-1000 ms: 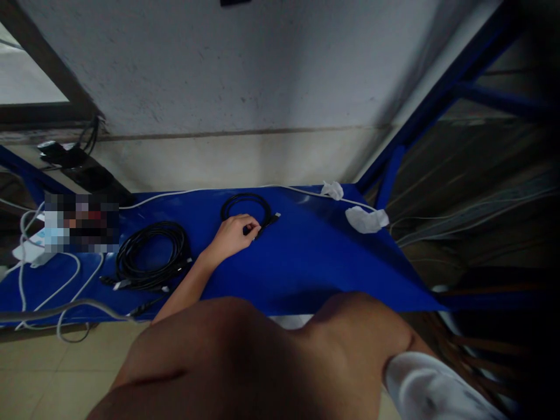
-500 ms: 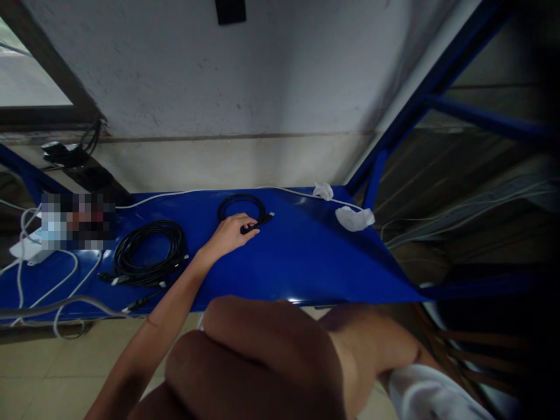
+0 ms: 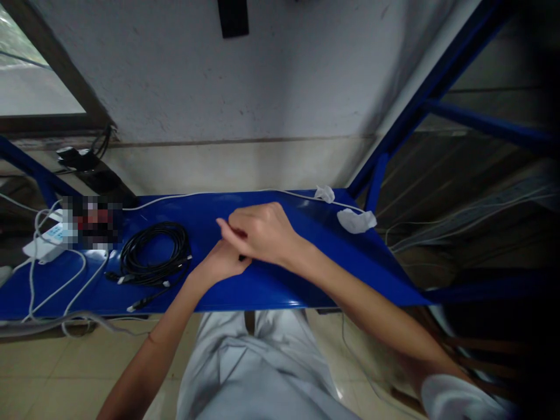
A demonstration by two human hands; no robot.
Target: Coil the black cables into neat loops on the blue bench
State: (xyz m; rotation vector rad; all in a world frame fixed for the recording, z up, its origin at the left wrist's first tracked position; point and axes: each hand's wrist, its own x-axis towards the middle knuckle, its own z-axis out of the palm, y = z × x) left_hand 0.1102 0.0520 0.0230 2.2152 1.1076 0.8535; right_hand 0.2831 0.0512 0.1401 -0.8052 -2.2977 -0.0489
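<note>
My left hand point(image 3: 223, 258) is closed over the blue table, gripping a black cable point(image 3: 242, 258); only a small dark bit of it shows between the hands. My right hand point(image 3: 262, 232) lies across the top of it, knuckles up, fingers curled under and thumb pointing left. Whatever the right fingers pinch is hidden behind the hand. To the left of both hands, a larger coil of black cable point(image 3: 126, 248) rests on the table, with light-coloured plugs at its ends.
The blue table point(image 3: 280, 291) stands against a wall. A white power strip point(image 3: 50, 242) with tangled white cords sits at the left, near a blurred patch. Crumpled white pieces point(image 3: 356, 221) lie at the right along a white cord. Blue frame bars point(image 3: 376, 169) rise there.
My right hand has come in from the right and now covers the left hand. The small black cable coil has left the table surface and is mostly hidden. My view has shifted slightly.
</note>
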